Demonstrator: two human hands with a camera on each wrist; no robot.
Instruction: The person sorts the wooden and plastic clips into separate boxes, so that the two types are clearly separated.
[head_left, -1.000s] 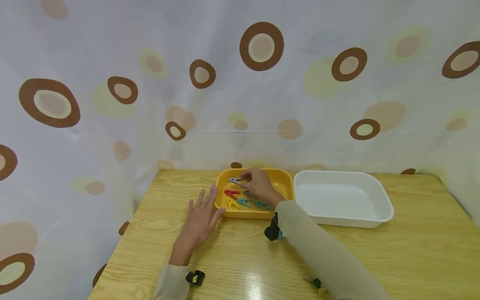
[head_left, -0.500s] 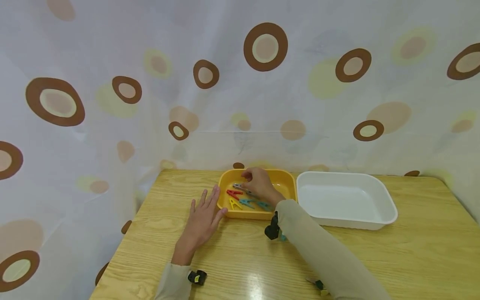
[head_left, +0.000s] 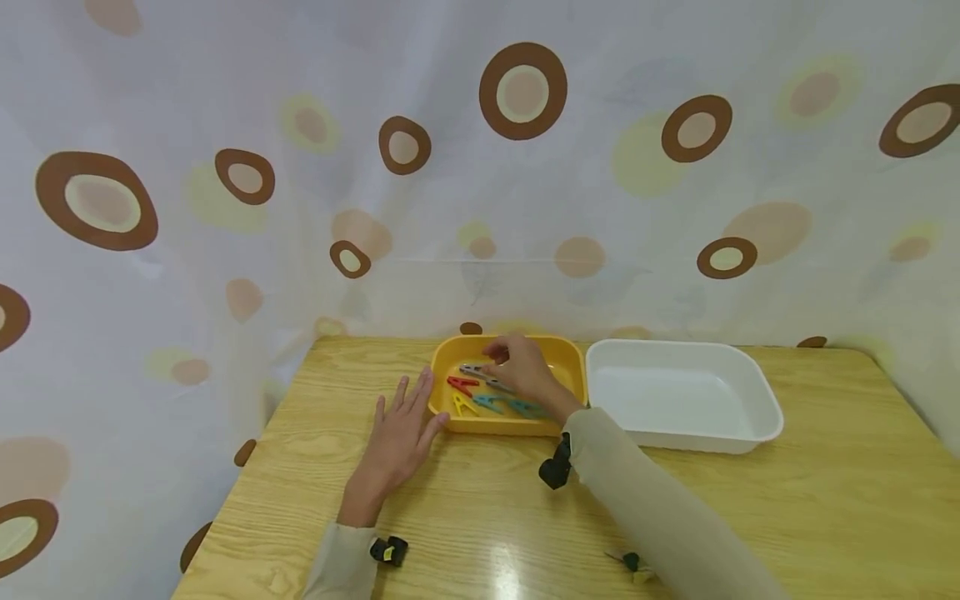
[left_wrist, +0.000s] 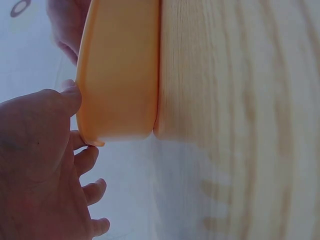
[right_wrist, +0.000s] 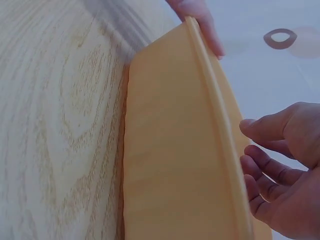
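Observation:
In the head view a yellow tray holds several plastic clothespins: a red clothespin, a yellow clothespin, teal ones and grey ones. My right hand is over the tray, its thumb at the end of a grey clothespin lying on the bottom. Thumb and index finger stand apart in the right wrist view, with no clothespin visible between them; the tray wall hides what lies below. My left hand has its fingers spread and touches the tray's left rim, as the left wrist view also shows.
A white tray stands right against the yellow one on the wooden table. Behind hangs a pale curtain with brown ring prints. A small dark and tan object lies by the right sleeve.
The grey clothespin near my right hand was tilted at the thumb and finger; it has come down and turned to lie on the tray bottom. The left hand stays at the rim.

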